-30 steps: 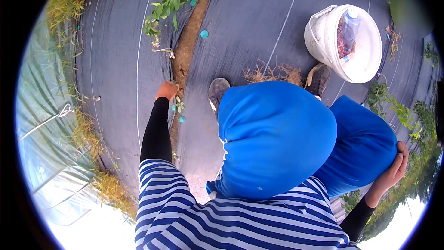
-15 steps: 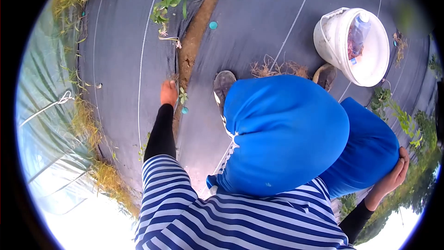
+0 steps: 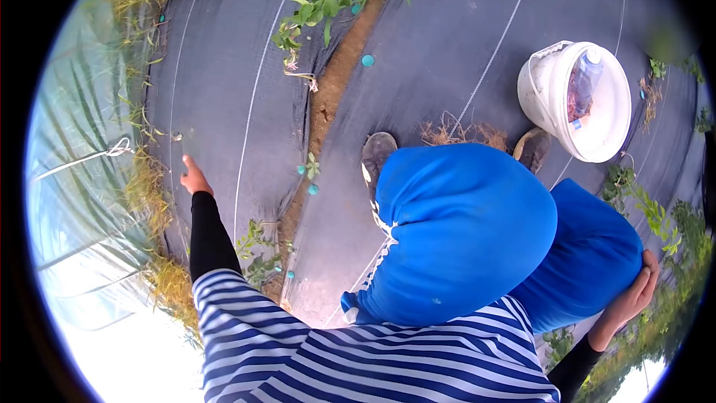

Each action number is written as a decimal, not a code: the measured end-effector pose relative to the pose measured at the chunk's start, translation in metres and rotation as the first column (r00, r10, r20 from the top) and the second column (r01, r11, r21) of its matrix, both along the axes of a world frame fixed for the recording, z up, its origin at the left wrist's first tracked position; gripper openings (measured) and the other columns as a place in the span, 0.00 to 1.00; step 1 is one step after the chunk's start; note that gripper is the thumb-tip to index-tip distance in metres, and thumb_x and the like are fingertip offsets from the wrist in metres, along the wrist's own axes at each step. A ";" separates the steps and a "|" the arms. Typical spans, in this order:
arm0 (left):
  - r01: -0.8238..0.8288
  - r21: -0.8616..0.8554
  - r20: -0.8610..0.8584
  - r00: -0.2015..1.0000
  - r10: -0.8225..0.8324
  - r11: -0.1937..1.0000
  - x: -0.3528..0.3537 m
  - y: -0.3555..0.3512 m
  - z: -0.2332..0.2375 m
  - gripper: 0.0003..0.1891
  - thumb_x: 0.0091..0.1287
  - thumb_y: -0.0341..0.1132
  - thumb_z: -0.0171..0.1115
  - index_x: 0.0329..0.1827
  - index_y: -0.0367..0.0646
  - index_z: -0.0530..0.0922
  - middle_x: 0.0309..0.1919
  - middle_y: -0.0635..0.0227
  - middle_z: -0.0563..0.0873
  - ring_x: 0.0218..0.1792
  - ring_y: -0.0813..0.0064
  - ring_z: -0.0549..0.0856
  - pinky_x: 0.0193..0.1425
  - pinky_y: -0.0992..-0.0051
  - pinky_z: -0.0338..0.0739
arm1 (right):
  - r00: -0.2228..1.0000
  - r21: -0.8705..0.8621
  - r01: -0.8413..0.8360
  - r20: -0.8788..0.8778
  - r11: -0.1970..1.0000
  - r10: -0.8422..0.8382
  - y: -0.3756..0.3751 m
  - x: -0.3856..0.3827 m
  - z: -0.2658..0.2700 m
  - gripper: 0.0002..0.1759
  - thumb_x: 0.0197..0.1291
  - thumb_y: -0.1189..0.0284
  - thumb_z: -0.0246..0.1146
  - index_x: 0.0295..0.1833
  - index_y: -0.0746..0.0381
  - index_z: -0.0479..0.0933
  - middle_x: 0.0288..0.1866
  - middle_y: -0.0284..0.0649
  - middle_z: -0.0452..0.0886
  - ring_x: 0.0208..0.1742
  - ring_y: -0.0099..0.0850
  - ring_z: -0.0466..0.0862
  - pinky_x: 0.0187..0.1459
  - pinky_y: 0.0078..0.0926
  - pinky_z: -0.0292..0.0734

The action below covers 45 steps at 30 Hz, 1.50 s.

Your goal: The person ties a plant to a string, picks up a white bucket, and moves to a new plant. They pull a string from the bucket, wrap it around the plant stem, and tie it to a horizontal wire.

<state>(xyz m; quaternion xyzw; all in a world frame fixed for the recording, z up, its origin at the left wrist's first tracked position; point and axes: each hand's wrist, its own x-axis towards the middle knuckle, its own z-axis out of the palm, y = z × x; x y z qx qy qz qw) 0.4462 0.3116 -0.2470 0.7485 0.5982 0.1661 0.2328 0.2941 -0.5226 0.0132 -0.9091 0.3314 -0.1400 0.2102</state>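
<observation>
My left hand (image 3: 195,177) is stretched out low over the dark ground fabric (image 3: 216,104), left of the bare soil strip (image 3: 335,89). One finger points forward, the fingers are apart, and I see nothing held in them. Just beyond the fingertips a small pale bit (image 3: 177,136) lies on the fabric, with a faint blur beside it. My right hand (image 3: 638,291) rests with its fingers laid over the side of my blue-clad right knee (image 3: 589,254). Small green seedlings (image 3: 312,166) grow along the soil strip near my left shoe (image 3: 379,153).
A white bucket (image 3: 533,97) with a plastic bottle (image 3: 587,71) inside stands ahead of my right shoe (image 3: 532,149). Dry roots (image 3: 466,133) lie between my shoes. A leafy plant (image 3: 332,4) grows farther up the strip. Clear plastic sheeting (image 3: 82,179) and yellowed grass (image 3: 149,194) border the left.
My left hand has swung left, away from the soil strip and out over the fabric; a brownish tuft at its fingertips is no longer there. My right hand stays on the knee.
</observation>
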 end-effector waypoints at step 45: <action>0.782 -0.603 0.637 0.591 0.494 -0.157 -0.045 -0.225 -0.017 0.20 0.52 0.24 0.53 0.50 0.41 0.76 0.42 0.61 0.81 0.45 0.67 0.79 0.50 0.69 0.76 | 0.887 -0.078 -0.349 0.296 0.934 0.356 0.061 0.078 -0.009 0.09 0.55 0.79 0.57 0.43 0.65 0.76 0.47 0.45 0.78 0.52 0.38 0.76 0.57 0.32 0.67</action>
